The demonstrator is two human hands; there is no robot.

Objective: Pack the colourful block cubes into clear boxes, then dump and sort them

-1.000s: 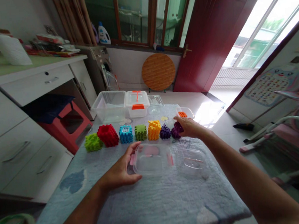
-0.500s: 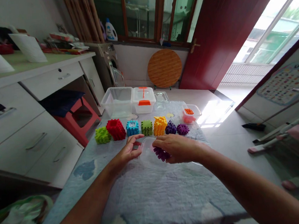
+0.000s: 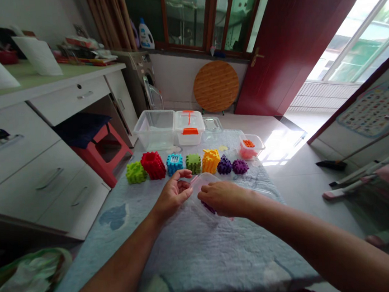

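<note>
My left hand (image 3: 174,195) is at the left rim of a small clear plastic container (image 3: 207,177), thumb and fingers curled around its edge. My right hand (image 3: 221,199) reaches down into that container, fingers closed on a purple toothed block piece (image 3: 208,207), mostly hidden under the hand. Beyond the hands stands a row of toothed block cubes: lime green (image 3: 136,172), red (image 3: 153,165), blue (image 3: 175,165), olive green (image 3: 193,164), yellow (image 3: 211,161), dark purple (image 3: 224,164) and purple (image 3: 240,166).
At the table's far edge are a large clear bin (image 3: 155,130), a lidded box with orange latches (image 3: 189,128) and a clear lid (image 3: 212,124). A small container with orange pieces (image 3: 250,146) sits at the right. A pink stool (image 3: 104,151) stands left of the cloth-covered table (image 3: 187,264).
My right hand has lowered the purple piece into the clear container. The container has turned and shifted slightly right, with my left hand following at its rim. The view has shifted slightly.
</note>
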